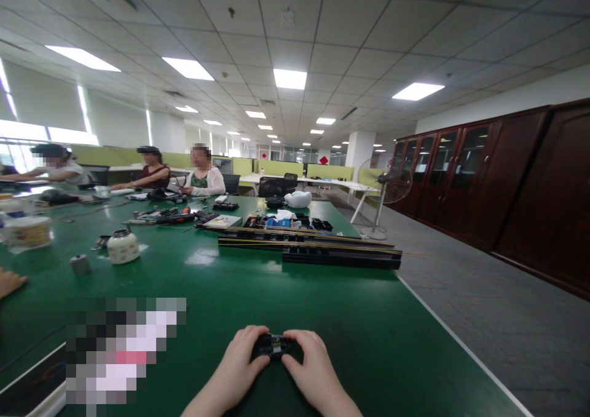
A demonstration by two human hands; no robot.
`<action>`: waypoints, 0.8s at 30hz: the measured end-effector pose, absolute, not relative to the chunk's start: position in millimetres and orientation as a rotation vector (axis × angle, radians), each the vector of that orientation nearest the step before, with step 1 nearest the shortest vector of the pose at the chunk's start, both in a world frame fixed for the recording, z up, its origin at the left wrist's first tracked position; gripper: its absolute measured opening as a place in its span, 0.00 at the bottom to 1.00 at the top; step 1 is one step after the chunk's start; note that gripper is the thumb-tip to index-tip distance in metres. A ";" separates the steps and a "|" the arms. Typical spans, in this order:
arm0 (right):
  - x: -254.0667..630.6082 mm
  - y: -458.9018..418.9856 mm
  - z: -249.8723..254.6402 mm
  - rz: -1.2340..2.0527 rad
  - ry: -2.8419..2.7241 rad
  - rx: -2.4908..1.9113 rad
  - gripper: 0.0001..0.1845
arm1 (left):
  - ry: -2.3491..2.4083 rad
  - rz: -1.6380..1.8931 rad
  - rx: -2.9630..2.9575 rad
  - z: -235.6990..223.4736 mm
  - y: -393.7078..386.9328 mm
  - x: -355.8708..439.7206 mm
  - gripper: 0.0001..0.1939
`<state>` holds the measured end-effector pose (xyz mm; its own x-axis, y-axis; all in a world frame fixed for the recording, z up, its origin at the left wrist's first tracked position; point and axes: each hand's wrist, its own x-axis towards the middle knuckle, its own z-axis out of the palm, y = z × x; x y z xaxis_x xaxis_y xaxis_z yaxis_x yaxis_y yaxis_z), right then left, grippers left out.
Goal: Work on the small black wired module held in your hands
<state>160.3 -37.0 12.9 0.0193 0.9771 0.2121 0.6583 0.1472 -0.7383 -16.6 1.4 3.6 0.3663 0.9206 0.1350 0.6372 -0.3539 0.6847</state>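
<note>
Both my hands rest on the green table (369,318) near its front edge, gripping one small black device (273,345) between them. My left hand (242,355) closes its fingers on the device's left end. My right hand (308,360) pinches the right end. The device's underside is hidden by my fingers.
Long black rails (322,250) lie across the table's middle, with tools and small parts behind them. A white jar (122,246) and a small grey block (80,264) stand at left. Three people sit at the far left. A floor fan (391,186) and dark wooden cabinets (483,171) are at right.
</note>
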 end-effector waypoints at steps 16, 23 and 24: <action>158.6 -37.4 14.9 0.540 -1.734 -1.564 0.17 | 1.357 0.689 2.045 5.8 1.2 -14.5 0.25; 157.0 -39.3 19.7 0.536 -1.759 -1.548 0.16 | 1.360 0.652 2.081 7.5 -0.8 -12.3 0.25; 156.9 -39.7 19.9 0.539 -1.756 -1.554 0.16 | 1.359 0.647 2.075 7.7 -1.1 -12.1 0.25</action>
<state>156.9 -39.7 19.9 -0.0151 0.9711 0.2382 0.6706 0.1865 -0.7180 -12.1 -1.1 7.7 0.3667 0.9264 0.0859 0.6504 -0.3213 0.6882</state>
